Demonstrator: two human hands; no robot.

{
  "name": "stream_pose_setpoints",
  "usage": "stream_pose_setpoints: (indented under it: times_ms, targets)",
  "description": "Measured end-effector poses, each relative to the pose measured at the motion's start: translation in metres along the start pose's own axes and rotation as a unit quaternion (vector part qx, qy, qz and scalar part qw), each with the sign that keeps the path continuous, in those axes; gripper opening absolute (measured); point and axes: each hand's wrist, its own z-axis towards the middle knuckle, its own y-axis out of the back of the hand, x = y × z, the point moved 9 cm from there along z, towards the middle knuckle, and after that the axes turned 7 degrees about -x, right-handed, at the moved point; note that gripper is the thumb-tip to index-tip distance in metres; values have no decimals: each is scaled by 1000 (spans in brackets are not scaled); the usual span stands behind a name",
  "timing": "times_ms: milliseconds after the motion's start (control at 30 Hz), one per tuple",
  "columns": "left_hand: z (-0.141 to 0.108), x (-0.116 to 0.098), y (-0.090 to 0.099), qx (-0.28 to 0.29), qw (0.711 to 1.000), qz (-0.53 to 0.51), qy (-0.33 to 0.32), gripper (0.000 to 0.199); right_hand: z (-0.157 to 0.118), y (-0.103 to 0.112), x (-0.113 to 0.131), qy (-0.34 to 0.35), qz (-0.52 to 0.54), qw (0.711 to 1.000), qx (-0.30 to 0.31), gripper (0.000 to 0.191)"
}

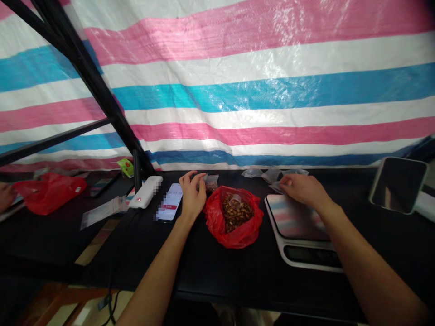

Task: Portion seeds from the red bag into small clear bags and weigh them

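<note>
A red plastic bag [217, 226] stands open on the black table, full of small brown pieces [238, 216] with a clear little cup [235, 199] lying on top. Left of it, my left hand [193, 192] is by a small clear packet of brown pieces [212, 182], fingers curled and apart; whether it touches the packet is hard to tell. My right hand [301, 188] reaches over the back of a white kitchen scale [299, 217], its fingertips pinched at a clear plastic bag [276, 186]. Nothing lies on the scale's plate.
A lit phone [170, 201] and a white power bank [146, 192] lie left of my left hand. A dark-screened device [398, 184] stands at the right. Further left are a black metal frame [91, 86], another red bag [49, 192] and part of another person's hand [5, 197].
</note>
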Motion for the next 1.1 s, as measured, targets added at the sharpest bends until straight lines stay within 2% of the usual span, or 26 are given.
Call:
stream_pose_setpoints:
  times_ms: [100, 167, 200, 267, 333, 367, 433, 533, 633, 700, 767, 800, 900, 1000, 1100]
  targets:
    - [2, -21, 5, 17, 997, -70, -28, 25, -7, 28, 13, -17, 64, 992, -107, 27]
    - [0, -37, 2, 65, 988, -133, -37, 23, -16, 47, 36, -13, 162, 970, -178, 29]
    - [-3, -45, -1, 95, 982, -157, -38, 23, -21, 51, 51, -6, 217, 957, -193, 30]
    - [-11, -61, -10, 163, 969, -178, -45, 34, -30, 45, 90, 16, 322, 935, -147, 31]
    - [-22, -75, -17, 218, 955, -190, -61, 58, -39, 34, 127, 28, 422, 901, -95, 31]
    - [-27, -80, -20, 236, 949, -196, -69, 68, -44, 30, 142, 33, 445, 892, -78, 29]
    - [-32, -85, -23, 256, 942, -204, -73, 77, -52, 23, 162, 44, 449, 891, -57, 26]
    - [-33, -84, -24, 260, 940, -217, -40, 58, -60, 18, 168, 47, 453, 890, -37, 28]
    - [-28, -74, -23, 237, 931, -273, 43, 41, -65, 23, 166, 61, 452, 888, -55, 24]
    - [-26, -67, -23, 215, 912, -331, 107, 43, -68, 29, 166, 74, 440, 890, -94, 23]
    - [-24, -62, -23, 195, 894, -373, 151, 48, -70, 31, 172, 91, 419, 896, -115, 36]
    - [-23, -60, -22, 187, 890, -382, 164, 49, -71, 29, 176, 101, 409, 900, -111, 33]
    - [-18, -55, -18, 160, 894, -378, 182, 47, -71, 22, 184, 115, 387, 911, -90, 5]
    - [-15, -51, -15, 147, 890, -381, 205, 47, -72, 26, 181, 105, 381, 912, -107, 7]
    - [-18, -45, -19, 140, 858, -420, 260, 49, -72, 33, 177, 113, 355, 918, -134, 6]
